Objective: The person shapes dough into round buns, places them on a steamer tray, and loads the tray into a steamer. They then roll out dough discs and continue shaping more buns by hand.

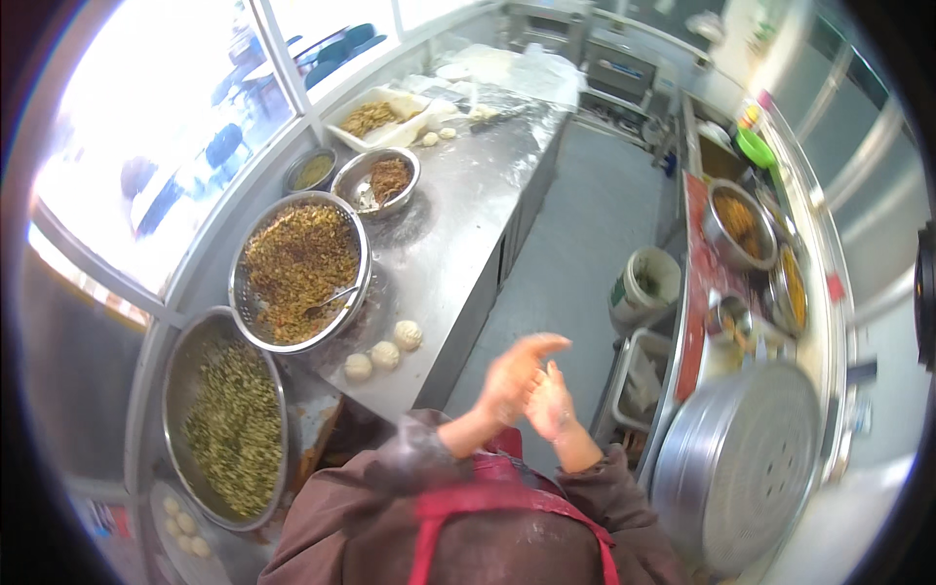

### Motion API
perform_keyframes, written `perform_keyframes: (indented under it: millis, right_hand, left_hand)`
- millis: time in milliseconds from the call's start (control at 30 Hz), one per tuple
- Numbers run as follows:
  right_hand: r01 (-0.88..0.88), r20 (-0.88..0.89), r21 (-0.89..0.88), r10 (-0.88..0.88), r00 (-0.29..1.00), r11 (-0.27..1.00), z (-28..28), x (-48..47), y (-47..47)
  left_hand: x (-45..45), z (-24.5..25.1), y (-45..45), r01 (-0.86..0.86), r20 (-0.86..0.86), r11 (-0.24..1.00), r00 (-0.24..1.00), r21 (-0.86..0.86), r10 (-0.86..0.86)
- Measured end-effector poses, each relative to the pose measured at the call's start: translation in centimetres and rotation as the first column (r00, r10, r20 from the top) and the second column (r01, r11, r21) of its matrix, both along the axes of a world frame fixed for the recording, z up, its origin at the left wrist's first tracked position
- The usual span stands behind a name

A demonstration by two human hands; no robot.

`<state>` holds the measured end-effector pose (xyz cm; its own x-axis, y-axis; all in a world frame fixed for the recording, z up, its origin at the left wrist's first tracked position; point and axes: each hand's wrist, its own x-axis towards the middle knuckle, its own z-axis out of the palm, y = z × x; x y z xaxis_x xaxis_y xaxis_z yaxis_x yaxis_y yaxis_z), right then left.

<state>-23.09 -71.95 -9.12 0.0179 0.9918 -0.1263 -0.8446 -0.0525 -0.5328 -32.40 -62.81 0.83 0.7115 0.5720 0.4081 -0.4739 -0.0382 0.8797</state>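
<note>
My left hand (510, 380) and my right hand (550, 406) meet palm towards palm in front of my chest, above the floor beside the steel worktable (453, 241). Both look bare, with extended fingers; the left is blurred by motion. I see nothing held, though the space between the palms is partly hidden. White specks like flour mark the right wrist. Nearest on the worktable sit three pleated buns: one bun (407, 335) by the edge, a second bun (385, 355) beside it and a third bun (358, 367) to the left.
Left stand a colander of brown filling (300, 270) with a spoon, a basin of green filling (234, 431), a smaller bowl (387, 179) and a white tray (373, 135). Right are a bucket (643, 285), a large aluminium steamer (731, 468) and a pot (740, 227) on a red-topped counter (695, 292).
</note>
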Motion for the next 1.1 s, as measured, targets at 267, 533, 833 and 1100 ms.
perform_keyframes:
  millis: [267, 533, 833, 1100]
  right_hand:
    - [0.191, 0.030, -0.146, -0.189, 0.982, 0.971, 4.1, 19.2, 16.3]
    - [0.219, 0.406, -0.258, -0.100, 0.908, 0.941, 5.2, 43.2, 29.0]
    - [-0.132, 0.572, -0.348, 0.321, 0.755, 0.928, -0.5, 61.6, 51.9]
    - [-0.335, 0.760, -0.474, 0.570, 0.312, 0.814, -2.4, 66.6, 71.1]
  left_hand:
    - [18.5, -16.1, 19.4, -0.064, -0.319, 0.533, 0.738, 0.844, 0.595]
    - [32.2, -18.5, 39.4, -0.144, -0.799, 0.843, 0.269, 0.519, 0.538]
    - [40.4, -21.3, 60.3, -0.483, -0.692, 0.618, 0.035, 0.620, 0.722]
    - [44.0, -22.1, 74.0, -0.397, -0.683, 0.574, -0.231, 0.716, 0.693]
